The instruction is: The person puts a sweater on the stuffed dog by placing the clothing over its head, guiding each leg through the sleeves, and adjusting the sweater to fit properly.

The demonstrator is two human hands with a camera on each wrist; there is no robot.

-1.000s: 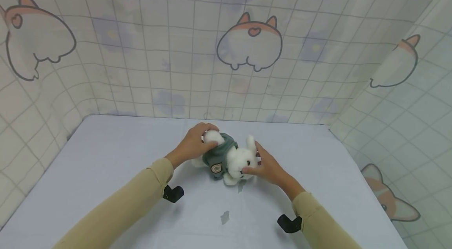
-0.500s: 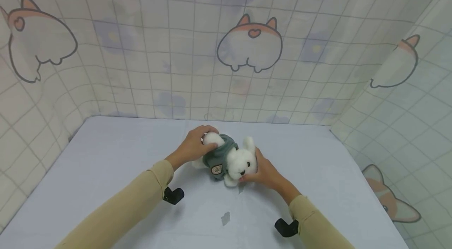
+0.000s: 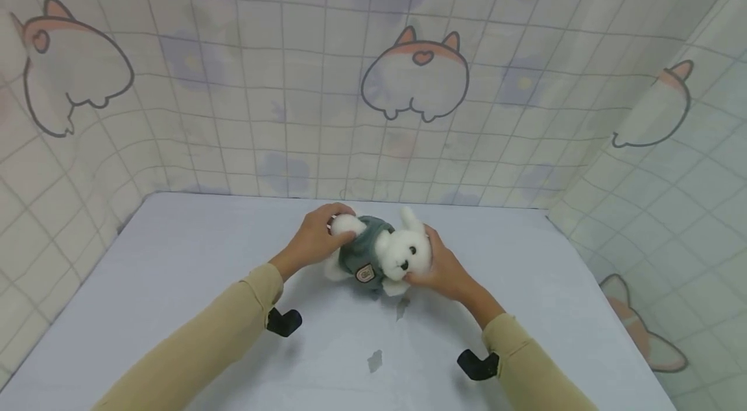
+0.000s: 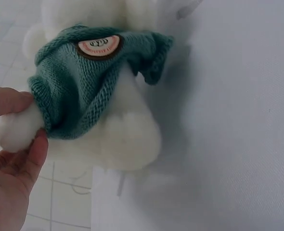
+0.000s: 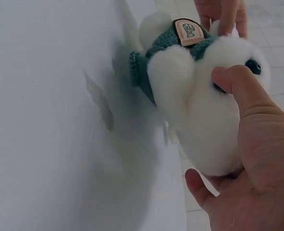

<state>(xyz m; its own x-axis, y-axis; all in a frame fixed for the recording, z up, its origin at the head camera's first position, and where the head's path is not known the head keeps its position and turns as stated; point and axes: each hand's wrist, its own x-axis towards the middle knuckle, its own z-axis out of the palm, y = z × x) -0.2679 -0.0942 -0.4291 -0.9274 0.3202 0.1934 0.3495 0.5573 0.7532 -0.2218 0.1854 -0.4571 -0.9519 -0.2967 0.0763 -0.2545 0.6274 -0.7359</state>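
A white plush toy animal point(image 3: 401, 250) in a green knitted sweater point(image 4: 70, 84) is held between both hands over the table. My left hand point(image 3: 315, 237) grips the rounded white part at its rear end, thumb and fingers on either side, beside the sweater's hem. At the other end my right hand point(image 3: 445, 271) holds the head, its thumb lying by the nose in the right wrist view. One ear point(image 3: 411, 220) sticks up. A badge point(image 4: 101, 46) shows on the sweater. Fingers behind the head are partly hidden.
The white tabletop point(image 3: 233, 359) carries small grey patches point(image 3: 375, 360) in front of the toy. A hanging cloth point(image 3: 292, 74) with grid lines and cartoon corgis stands behind and at both sides. Black wrist mounts point(image 3: 284, 321) sit below each cuff.
The toy's head has moved slightly up and right, its face tilting upward. My right hand has shifted its hold on the head, the thumb sliding lower. The left hand keeps its grip.
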